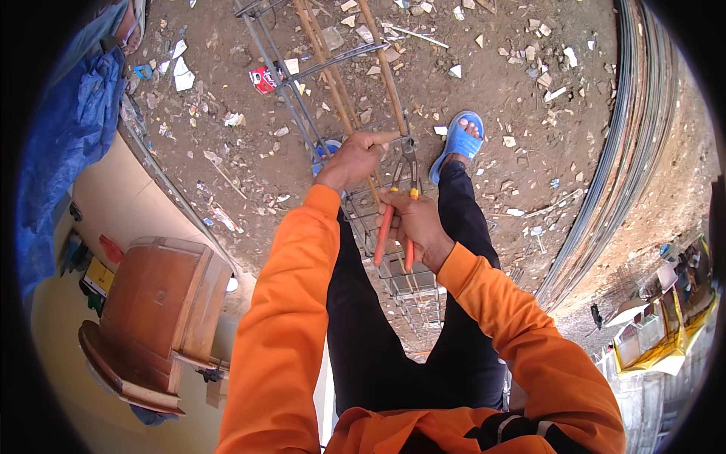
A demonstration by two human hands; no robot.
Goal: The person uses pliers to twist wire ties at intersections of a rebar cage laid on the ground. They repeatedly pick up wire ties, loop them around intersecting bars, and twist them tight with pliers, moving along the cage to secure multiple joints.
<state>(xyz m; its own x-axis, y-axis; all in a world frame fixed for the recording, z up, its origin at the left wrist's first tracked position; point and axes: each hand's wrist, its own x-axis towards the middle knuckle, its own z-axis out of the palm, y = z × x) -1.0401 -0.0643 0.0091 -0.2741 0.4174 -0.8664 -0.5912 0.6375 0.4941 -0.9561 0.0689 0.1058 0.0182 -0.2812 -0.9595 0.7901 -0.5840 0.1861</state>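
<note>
1. Running away from me over the littered dirt ground is the rebar cage, between my legs.
2. My left hand is closed around a rusty bar on top.
3. My right hand grips the orange-handled pincers, their head at the bar.

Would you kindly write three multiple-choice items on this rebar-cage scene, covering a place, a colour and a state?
1. Where is the wooden cabinet?
A. at the person's left
B. at the person's right
C. on top of the rebar cage

2. What colour are the handles of the pliers?
A. green
B. orange-red
C. white

3. What is the left hand doing?
A. hanging free
B. gripping a long bar of the rebar cage
C. resting on the cabinet

Answers: 1 A, it stands low at the picture's left; 2 B, the handles in the right hand are orange-red; 3 B, its fingers close round the bar.
</note>
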